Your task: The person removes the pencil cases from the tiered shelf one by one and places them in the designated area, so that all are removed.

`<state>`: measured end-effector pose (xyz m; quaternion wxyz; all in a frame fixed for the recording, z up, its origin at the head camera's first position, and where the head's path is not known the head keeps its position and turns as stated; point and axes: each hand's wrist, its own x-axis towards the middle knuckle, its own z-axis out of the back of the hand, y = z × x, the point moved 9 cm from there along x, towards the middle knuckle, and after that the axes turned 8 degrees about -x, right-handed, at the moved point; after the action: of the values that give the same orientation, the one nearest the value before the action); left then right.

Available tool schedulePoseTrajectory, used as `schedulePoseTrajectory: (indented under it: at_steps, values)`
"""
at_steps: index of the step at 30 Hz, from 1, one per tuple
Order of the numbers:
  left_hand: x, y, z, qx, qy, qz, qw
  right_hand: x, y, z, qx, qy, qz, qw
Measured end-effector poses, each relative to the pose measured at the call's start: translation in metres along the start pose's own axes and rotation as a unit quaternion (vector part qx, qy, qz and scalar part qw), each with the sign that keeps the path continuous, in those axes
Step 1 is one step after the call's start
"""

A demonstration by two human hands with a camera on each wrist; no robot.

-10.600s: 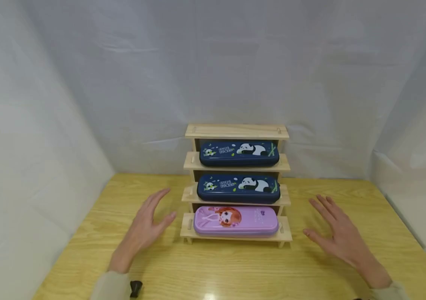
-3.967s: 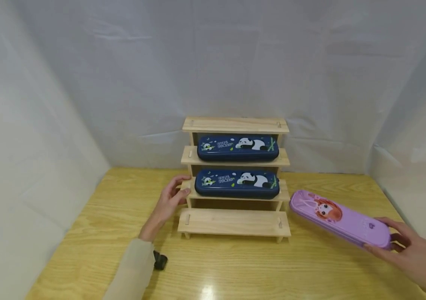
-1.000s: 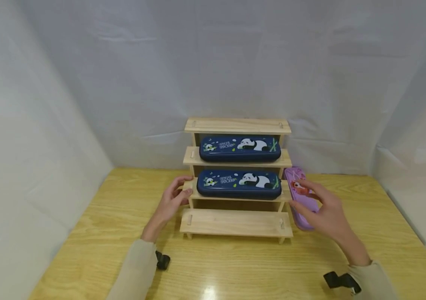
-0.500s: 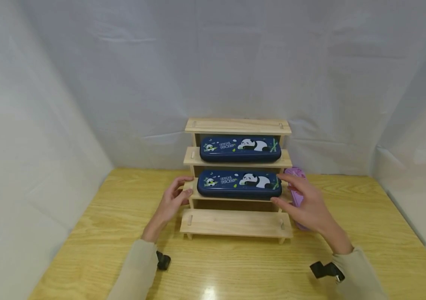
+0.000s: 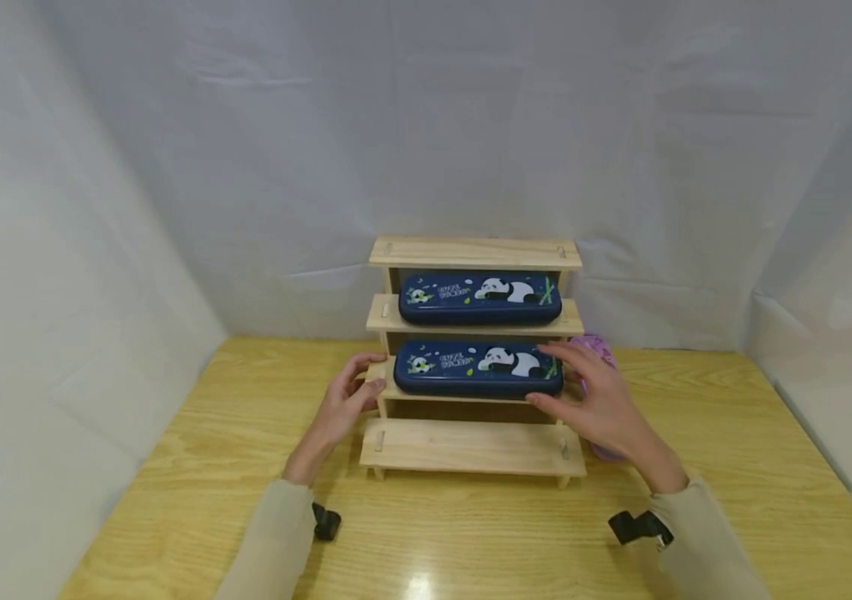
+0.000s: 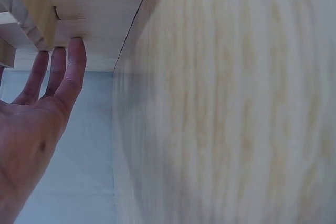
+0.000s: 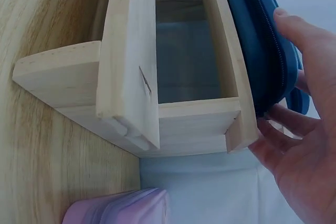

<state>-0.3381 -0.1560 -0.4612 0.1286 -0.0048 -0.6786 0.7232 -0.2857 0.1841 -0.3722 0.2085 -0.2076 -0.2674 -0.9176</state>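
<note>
A stepped wooden rack (image 5: pixel 463 446) stands on the table. My left hand (image 5: pixel 338 402) grips the left end of its second board from the bottom; in the left wrist view, the fingertips (image 6: pixel 77 43) touch the wood. On that board lies a navy pencil case (image 5: pixel 441 377) with a panda print. Around its right end is my right hand (image 5: pixel 597 407), thumb at the front edge and fingers at the back. The right wrist view shows the thumb against the zipped navy case (image 7: pixel 262 40). A matching navy case (image 5: pixel 456 304) lies one board higher.
A lilac pencil case (image 5: pixel 595 347) lies on the table (image 5: pixel 486 537) at the rack's right, partly behind my right hand. The rack's top board (image 5: pixel 474 250) and bottom board carry nothing. White sheeting (image 5: pixel 471 125) hangs behind and at both sides.
The lilac case went from the bottom board to the table at the right. My right hand let it go and moved left onto the lower navy case. My left hand took hold of the rack.
</note>
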Motion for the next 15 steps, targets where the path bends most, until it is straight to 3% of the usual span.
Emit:
schedulePoseTrajectory:
  at_steps: [9, 15]
  values:
    - [0.003, 0.002, 0.001, -0.003, 0.004, -0.004, 1.0000, 0.006, -0.005, -0.016, 0.007, 0.032, -0.006, 0.9994]
    - [0.005, 0.002, 0.001, -0.003, 0.011, -0.011, 0.9999, 0.009, -0.009, -0.017, 0.021, 0.040, -0.031, 0.9985]
